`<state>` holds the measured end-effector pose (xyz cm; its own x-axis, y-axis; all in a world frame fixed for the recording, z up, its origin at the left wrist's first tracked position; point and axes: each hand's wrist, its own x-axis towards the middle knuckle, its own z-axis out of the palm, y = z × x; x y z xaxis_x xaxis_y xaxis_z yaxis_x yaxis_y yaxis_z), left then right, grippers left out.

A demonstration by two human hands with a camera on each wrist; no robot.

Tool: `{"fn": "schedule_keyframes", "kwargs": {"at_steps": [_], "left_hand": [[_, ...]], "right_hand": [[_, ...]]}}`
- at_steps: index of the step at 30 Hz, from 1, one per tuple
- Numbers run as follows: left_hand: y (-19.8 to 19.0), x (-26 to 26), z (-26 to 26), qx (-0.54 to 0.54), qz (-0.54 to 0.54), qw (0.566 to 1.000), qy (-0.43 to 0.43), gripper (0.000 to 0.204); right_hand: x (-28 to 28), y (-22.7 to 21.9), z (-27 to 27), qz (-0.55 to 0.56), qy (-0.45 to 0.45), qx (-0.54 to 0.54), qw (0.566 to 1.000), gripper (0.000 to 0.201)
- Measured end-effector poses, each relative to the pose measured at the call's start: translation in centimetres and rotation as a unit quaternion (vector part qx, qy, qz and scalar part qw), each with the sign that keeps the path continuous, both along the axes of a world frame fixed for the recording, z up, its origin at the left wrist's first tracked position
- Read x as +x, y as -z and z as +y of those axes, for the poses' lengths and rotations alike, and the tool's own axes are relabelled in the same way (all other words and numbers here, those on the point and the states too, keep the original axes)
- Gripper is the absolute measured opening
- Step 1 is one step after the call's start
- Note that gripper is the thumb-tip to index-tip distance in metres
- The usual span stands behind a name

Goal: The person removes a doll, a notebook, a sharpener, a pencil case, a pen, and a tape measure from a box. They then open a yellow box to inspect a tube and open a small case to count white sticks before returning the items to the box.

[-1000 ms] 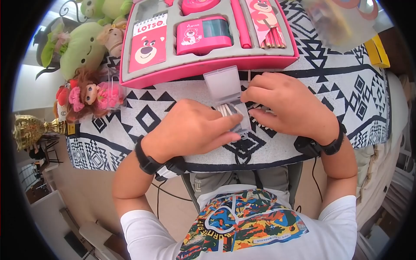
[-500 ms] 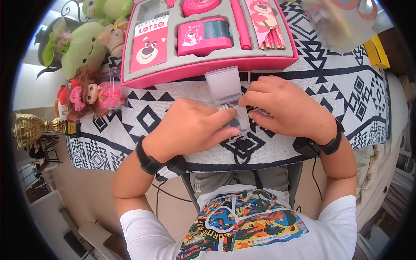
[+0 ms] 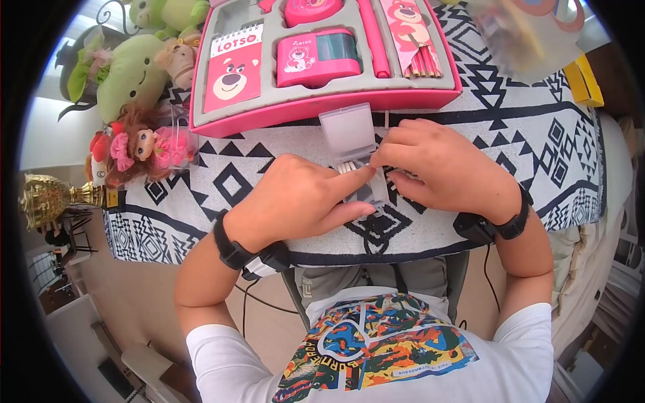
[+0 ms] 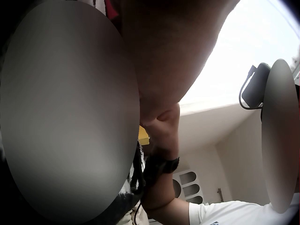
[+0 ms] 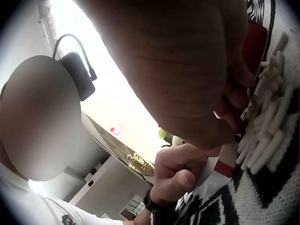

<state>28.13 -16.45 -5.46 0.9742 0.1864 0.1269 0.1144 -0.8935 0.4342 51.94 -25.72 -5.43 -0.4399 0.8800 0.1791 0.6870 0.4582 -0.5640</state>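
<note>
A small clear plastic box (image 3: 376, 191) lies on the patterned cloth with its lid (image 3: 348, 127) tipped back. White sticks (image 3: 347, 168) lie inside, partly hidden by fingers. My left hand (image 3: 299, 201) reaches over the box from the left, its index finger stretched across the sticks and its thumb at the near side. With curled fingertips my right hand (image 3: 443, 161) holds the box's right edge. Beside that hand, a loose pile of white sticks (image 5: 267, 126) shows in the right wrist view. In the left wrist view the box is hidden.
Behind the box stands a pink gift box (image 3: 322, 107) with a notepad (image 3: 233, 74), a pink sharpener-like case (image 3: 319, 57) and pencils (image 3: 423, 64). A doll (image 3: 144, 144) and green plush toys (image 3: 131, 77) sit at the left. A yellow box (image 3: 583, 80) lies at the right.
My left index finger bent back over the sticks, then stretched right across the box again. My right hand has barely moved and stays at the box's edge.
</note>
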Motion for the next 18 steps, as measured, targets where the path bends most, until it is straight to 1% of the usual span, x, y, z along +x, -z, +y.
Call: {"fn": "schedule_keyframes", "kwargs": {"at_steps": [3,4,5,6,8,10,12,16,18], "left_hand": [[0.3,0.0,0.0,0.0,-0.008,1.0,-0.005,0.038],[0.5,-0.1,0.1,-0.002,-0.034,0.999,-0.013,0.034],[0.6,-0.1,0.1,-0.005,-0.06,0.998,-0.022,0.03],[0.6,-0.1,0.2,-0.005,-0.06,0.998,-0.022,0.03],[0.5,-0.1,0.2,-0.011,-0.076,0.996,-0.041,0.02],[0.8,-0.1,0.6,-0.019,-0.084,0.996,-0.038,0.017],[0.8,-0.2,0.6,-0.026,-0.091,0.995,-0.035,0.014],[0.8,-0.3,0.6,-0.056,-0.091,0.994,-0.03,0.009],[0.8,-0.4,0.5,-0.069,-0.095,0.993,-0.031,0.008]], "right_hand": [[0.0,0.0,0.0,0.005,-0.006,0.009,1.0,0.025],[-0.1,0.0,0.0,0.005,-0.006,0.008,1.0,0.025],[-0.1,0.0,0.1,0.002,-0.004,0.016,1.0,0.021],[-0.2,0.0,0.1,-0.002,-0.002,0.023,1.0,0.017],[-0.2,0.0,0.1,-0.002,-0.007,0.02,1.0,0.017],[-0.4,-0.2,0.1,-0.002,-0.014,0.017,1.0,0.017],[-0.9,-0.3,0.1,-0.029,-0.006,0.034,0.999,0.009],[-1.7,-0.1,0.4,-0.05,0.007,0.063,0.997,0.011],[-1.9,-0.7,0.3,-0.09,0.014,0.057,0.994,0.016]]}}
